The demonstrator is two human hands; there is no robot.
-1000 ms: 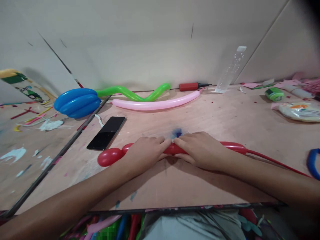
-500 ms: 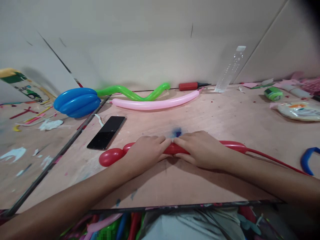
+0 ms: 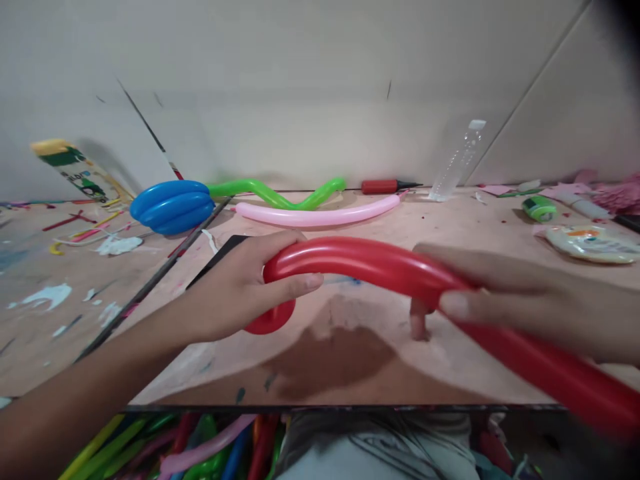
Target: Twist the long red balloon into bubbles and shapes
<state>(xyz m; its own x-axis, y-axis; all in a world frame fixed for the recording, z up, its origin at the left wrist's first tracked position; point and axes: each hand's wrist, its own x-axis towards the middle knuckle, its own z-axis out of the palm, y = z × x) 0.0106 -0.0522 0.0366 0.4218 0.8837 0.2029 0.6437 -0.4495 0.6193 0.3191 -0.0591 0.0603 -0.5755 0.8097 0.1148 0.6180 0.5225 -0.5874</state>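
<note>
Both hands hold a long red balloon point(image 3: 360, 261) above the near edge of the worktop point(image 3: 450, 220), arched between them. The left hand point(image 3: 235, 287) wraps its fingers point(image 3: 295, 283) over the balloon just beside a twisted-off bubble that sits below the palm; the thumb is hidden. The right hand point(image 3: 505, 293) pinches the balloon farther along, thumb in front and fingers behind, and from there the balloon runs down toward the near right corner, blurred.

Behind the left hand a black phone point(image 3: 220, 250) lies partly covered. Along the far edge lie a pink balloon point(image 3: 315, 214), a wavy green balloon point(image 3: 280, 193), a blue twisted balloon point(image 3: 173, 207) toward the left, a red hand pump point(image 3: 383, 186) and a clear plastic bottle point(image 3: 460, 160) leaning on the wall. A green tape roll point(image 3: 539, 208) sits near the far right corner.
</note>
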